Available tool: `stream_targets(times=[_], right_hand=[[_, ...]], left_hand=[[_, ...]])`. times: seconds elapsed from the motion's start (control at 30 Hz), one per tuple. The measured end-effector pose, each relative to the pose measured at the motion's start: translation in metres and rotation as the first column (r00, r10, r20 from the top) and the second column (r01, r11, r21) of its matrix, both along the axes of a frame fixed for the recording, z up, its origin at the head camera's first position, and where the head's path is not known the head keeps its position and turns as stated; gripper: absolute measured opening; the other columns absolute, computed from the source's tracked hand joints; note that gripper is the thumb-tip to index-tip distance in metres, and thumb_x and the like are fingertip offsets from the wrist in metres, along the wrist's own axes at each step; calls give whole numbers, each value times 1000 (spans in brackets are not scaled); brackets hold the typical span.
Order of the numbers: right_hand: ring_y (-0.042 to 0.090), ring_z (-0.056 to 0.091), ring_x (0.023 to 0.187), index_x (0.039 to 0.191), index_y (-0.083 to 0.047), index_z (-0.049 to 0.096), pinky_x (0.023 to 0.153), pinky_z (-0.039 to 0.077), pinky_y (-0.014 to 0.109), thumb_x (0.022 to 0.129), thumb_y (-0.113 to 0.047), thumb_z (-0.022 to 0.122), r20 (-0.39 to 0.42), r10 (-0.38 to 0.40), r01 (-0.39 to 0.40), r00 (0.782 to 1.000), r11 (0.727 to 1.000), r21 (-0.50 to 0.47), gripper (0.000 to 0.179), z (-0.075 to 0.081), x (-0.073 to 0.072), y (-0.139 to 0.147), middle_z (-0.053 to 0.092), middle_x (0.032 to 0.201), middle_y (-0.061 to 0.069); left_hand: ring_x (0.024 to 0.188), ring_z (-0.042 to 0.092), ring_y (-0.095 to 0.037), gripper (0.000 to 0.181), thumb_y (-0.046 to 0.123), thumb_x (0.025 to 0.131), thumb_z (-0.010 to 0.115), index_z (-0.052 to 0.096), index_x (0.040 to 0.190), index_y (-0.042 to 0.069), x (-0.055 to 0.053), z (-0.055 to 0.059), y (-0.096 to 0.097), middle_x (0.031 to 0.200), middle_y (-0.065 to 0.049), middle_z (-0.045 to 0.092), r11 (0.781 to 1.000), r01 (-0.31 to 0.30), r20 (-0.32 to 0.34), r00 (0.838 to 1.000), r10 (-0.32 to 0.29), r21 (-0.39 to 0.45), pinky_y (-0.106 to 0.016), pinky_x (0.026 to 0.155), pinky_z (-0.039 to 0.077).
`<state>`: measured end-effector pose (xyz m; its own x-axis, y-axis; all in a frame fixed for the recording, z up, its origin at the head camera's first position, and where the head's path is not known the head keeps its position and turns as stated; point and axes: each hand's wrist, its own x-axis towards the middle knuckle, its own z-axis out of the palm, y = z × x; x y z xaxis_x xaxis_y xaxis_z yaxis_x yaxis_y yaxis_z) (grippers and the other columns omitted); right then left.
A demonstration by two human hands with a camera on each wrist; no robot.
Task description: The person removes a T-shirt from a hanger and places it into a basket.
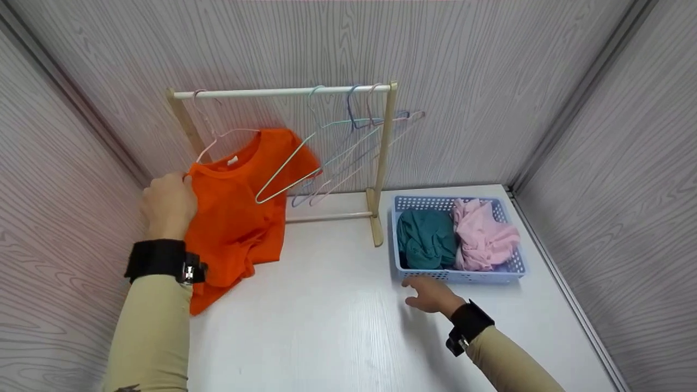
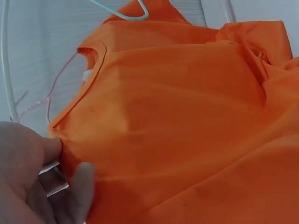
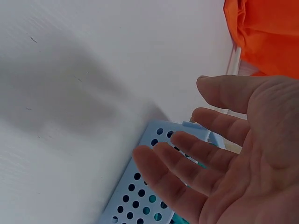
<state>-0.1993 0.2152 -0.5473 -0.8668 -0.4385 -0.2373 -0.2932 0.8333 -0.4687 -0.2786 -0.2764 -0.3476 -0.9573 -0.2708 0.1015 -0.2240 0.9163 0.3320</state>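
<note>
An orange T-shirt (image 1: 234, 218) hangs from a pink hanger (image 1: 209, 142) at the left end of the rack; its neckline and white label show at the top. My left hand (image 1: 170, 204) holds the shirt at its near shoulder, beside the neckline. In the left wrist view, the fingers of this hand (image 2: 35, 182) meet the cloth's edge, partly hidden behind it. My right hand (image 1: 433, 294) is held out with nothing in it, fingers loosely extended, just in front of the blue basket (image 1: 463, 276). The right wrist view has its palm and spread fingers overlapping the basket's perforated side.
A wooden rack with a white rail (image 1: 261, 93) stands at the back. A mint hanger (image 1: 283, 169), a blue hanger (image 1: 351, 109) and another pink hanger (image 1: 370, 103) hang toward its right end. Inside the basket lie green cloth (image 1: 427, 239) and pink cloth (image 1: 483, 237). Walls (image 1: 615, 163) enclose the table.
</note>
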Motion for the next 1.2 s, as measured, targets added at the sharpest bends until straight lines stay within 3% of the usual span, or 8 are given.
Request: stream_targets(times=[0.2,0.47,0.63,0.77,0.93,1.03,1.2], right_hand=[[38,62,109,120,2,61,93,48,54,88,-13,67,30,-19,20,999,1000,-5,35,-6,2,-3,66,115,21],[38,63,105,117,1,63,90,49,54,87,-12,67,14,-24,24,1000,1000,4,33,-8,6,-4,67,112,21],[37,63,106,118,0,62,91,49,54,88,-13,67,44,-37,36,998,999,11,33,-8,7,-4,67,114,21],[38,63,107,119,0,61,92,49,54,88,-14,67,69,-46,45,997,999,12,35,-7,8,-5,67,115,21],[38,63,108,119,0,61,93,48,55,88,-14,67,87,-52,51,995,999,13,35,-9,9,-6,66,116,22],[36,63,108,119,-1,62,93,48,54,87,-15,68,93,-62,60,994,998,26,35,-10,9,-7,66,116,21],[36,63,108,120,-2,61,93,48,53,88,-16,68,105,-71,68,992,997,28,36,-12,10,-7,66,116,21]], left_hand=[[95,55,-57,38,25,106,37,58,125,-1,-1,5,12,115,-35,60,1000,-6,-53,999,6,-10,-61,75,46],[88,56,-57,39,25,106,35,60,115,-4,2,18,12,106,-36,63,999,3,-166,986,-11,-48,-61,73,45],[87,56,-55,40,26,106,34,58,115,-4,6,26,10,104,-35,63,999,13,-193,981,-19,-33,-60,74,44],[84,57,-54,40,27,107,31,55,115,-4,13,25,3,99,-36,62,997,29,-193,980,-41,-65,-59,72,43],[85,57,-55,36,25,107,29,49,112,-5,25,5,-9,94,-36,59,993,93,-190,976,-105,-72,-59,70,41],[82,57,-53,33,24,107,30,48,108,-3,33,-14,-14,89,-33,58,988,142,-177,973,-151,-65,-57,66,41],[80,57,-54,24,21,106,37,48,102,0,48,-47,-27,85,-31,59,984,157,-172,970,-169,-80,-59,62,40]])
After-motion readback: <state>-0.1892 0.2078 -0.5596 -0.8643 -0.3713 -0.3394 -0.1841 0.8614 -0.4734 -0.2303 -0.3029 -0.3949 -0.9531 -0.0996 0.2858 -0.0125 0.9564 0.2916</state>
